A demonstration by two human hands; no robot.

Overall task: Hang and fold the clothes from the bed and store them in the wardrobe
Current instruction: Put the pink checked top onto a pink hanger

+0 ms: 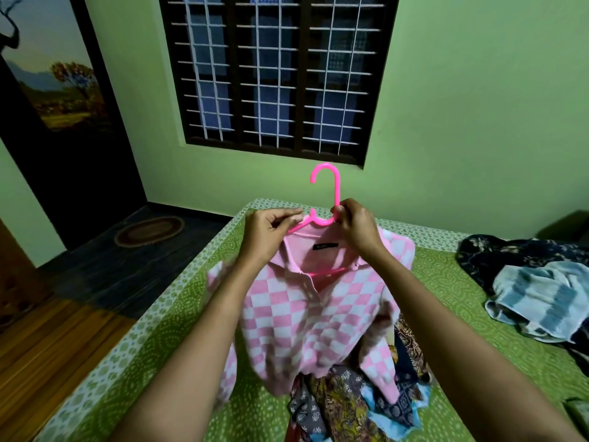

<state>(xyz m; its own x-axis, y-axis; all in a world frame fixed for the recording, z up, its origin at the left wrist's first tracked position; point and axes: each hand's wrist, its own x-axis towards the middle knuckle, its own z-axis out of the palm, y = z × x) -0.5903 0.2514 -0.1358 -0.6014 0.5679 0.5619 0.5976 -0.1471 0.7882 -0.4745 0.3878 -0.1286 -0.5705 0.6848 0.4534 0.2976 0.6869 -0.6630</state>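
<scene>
A pink and white checkered top (306, 317) hangs on a bright pink plastic hanger (331, 186), held up above the bed (153, 339). My left hand (267, 231) pinches the hanger's left shoulder at the collar. My right hand (357, 228) grips the base of the hook on the right side. The hanger's lower bar shows through the open neck. Under the top lies a heap of patterned clothes (350, 406) on the green sheet.
More clothes, dark floral and a blue-striped piece (541, 295), lie on the bed's right side. A barred window (277, 71) is in the green wall ahead. A dark door (63, 122) and an oval mat (149, 231) are on the left, over a wooden floor.
</scene>
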